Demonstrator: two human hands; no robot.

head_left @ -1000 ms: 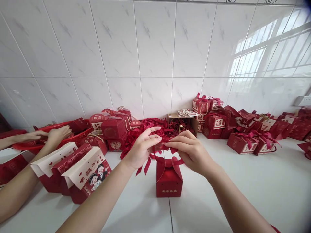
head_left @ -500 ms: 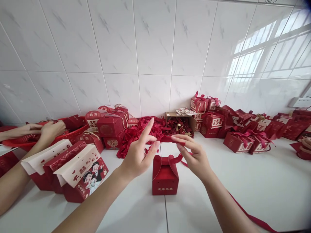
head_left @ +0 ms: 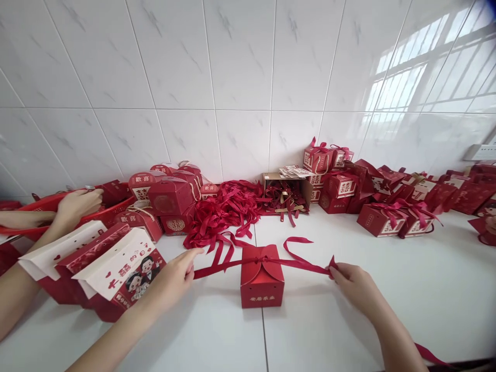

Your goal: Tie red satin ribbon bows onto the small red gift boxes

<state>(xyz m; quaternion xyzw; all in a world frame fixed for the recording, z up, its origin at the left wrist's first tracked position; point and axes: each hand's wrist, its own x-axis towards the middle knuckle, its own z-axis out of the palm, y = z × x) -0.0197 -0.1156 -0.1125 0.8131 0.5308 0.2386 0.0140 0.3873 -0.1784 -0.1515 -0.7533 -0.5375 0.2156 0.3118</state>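
The ribbon [head_left: 304, 265] was knotted but not yet tied in loops.
My left hand [head_left: 173, 276] and right hand [head_left: 354, 284] pinched it taut across the closed red box [head_left: 262, 287] on the table [head_left: 310, 325].

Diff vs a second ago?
The left hand and right hand were close together above the red box; they've moved apart, left and right, and lower, each now holding the ribbon out sideways. It's now knotted at the box top, with the flaps drawn together. Unchanged: box upright, three bags standing on the left.
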